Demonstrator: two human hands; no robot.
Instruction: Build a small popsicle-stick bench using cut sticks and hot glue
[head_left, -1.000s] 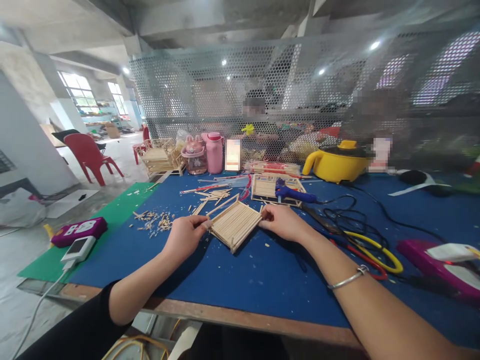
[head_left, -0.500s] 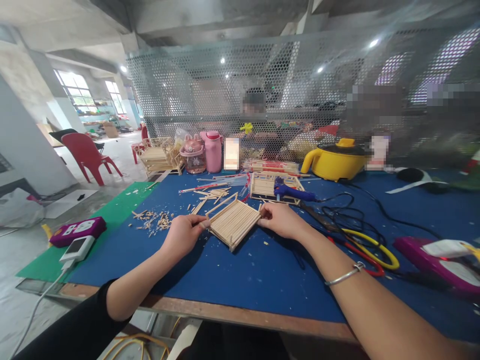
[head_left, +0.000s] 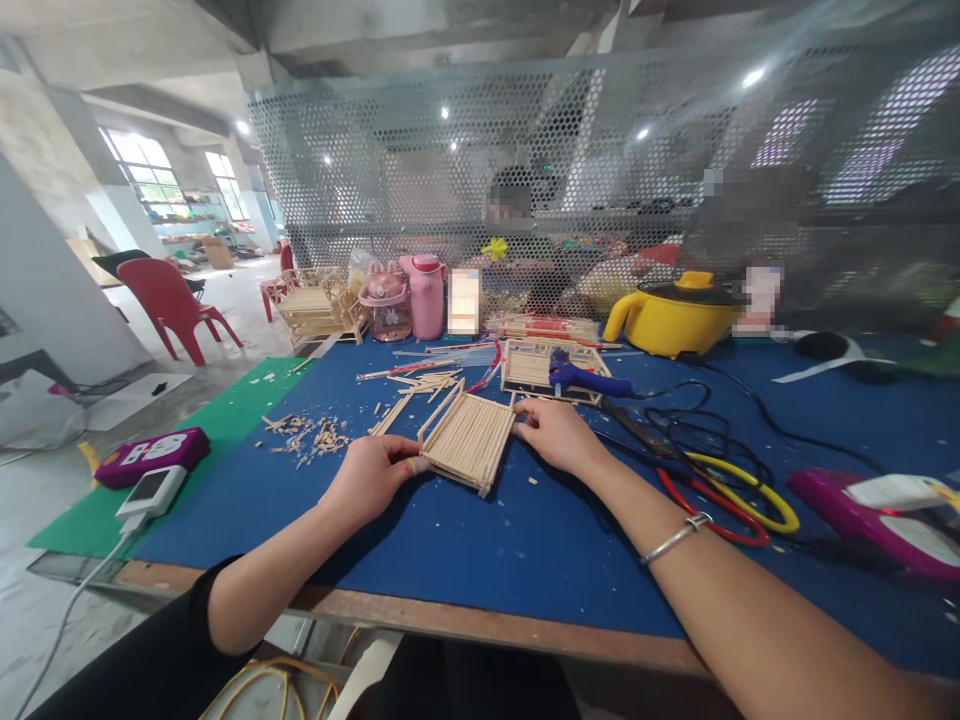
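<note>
A small platform of thin wooden sticks [head_left: 469,440], with a raised rail along its far left side, sits between my hands over the blue mat. My left hand [head_left: 371,475] pinches its left corner between thumb and fingers. At the right corner, my right hand [head_left: 555,435] grips the edge with its fingertips. Behind it lies a stick frame [head_left: 529,372], with a blue glue gun [head_left: 592,382] resting across it. Loose sticks [head_left: 424,383] and a heap of short stick pieces [head_left: 319,437] lie to the left.
A yellow electric pot [head_left: 679,318], a pink bottle [head_left: 427,300] and a finished-looking stick model [head_left: 319,308] stand along the back. Black cables [head_left: 697,425], yellow-handled pliers or scissors [head_left: 750,490] and a purple box [head_left: 870,520] lie right. Another person sits behind the perforated screen [head_left: 420,180].
The stick platform has turned a little between my hands, its near corner swinging to the right. Both hands keep hold of it and have shifted slightly.
</note>
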